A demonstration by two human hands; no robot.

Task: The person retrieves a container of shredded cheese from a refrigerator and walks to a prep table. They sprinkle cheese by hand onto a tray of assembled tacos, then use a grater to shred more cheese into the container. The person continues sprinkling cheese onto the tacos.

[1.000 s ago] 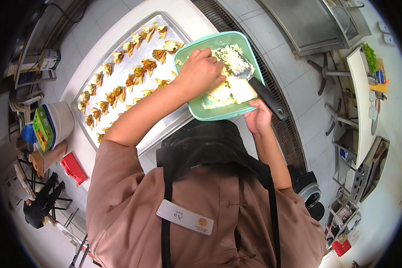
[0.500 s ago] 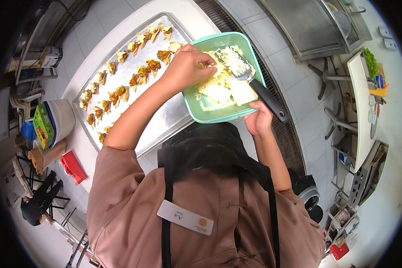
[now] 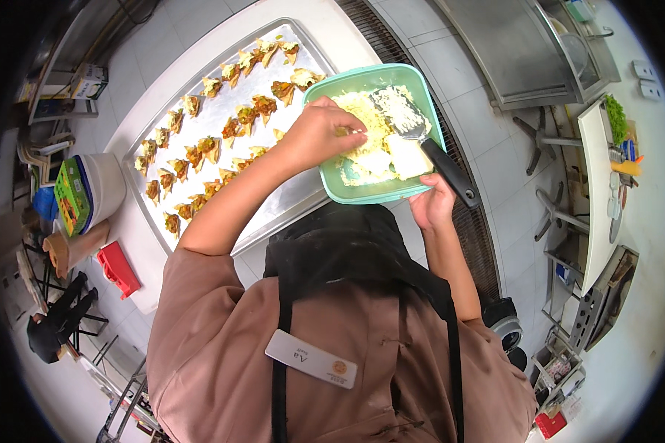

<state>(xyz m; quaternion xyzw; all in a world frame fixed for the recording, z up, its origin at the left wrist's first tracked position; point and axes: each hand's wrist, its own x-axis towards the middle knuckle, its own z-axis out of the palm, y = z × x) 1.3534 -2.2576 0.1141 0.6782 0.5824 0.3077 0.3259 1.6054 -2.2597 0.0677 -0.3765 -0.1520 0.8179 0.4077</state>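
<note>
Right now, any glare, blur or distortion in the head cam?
Head view: strong fisheye bending with a black rim; the metal tray shows soft sheen, not blown out; the left hand over the green container is sharp; lighting is even, shadows are faint.

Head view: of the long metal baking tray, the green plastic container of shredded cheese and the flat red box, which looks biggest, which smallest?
1. Long metal baking tray, clearly largest.
2. Green plastic container of shredded cheese, held by the right hand, left hand reaching in; held nearer the camera, so it may look enlarged.
3. Flat red box, smallest.
</note>
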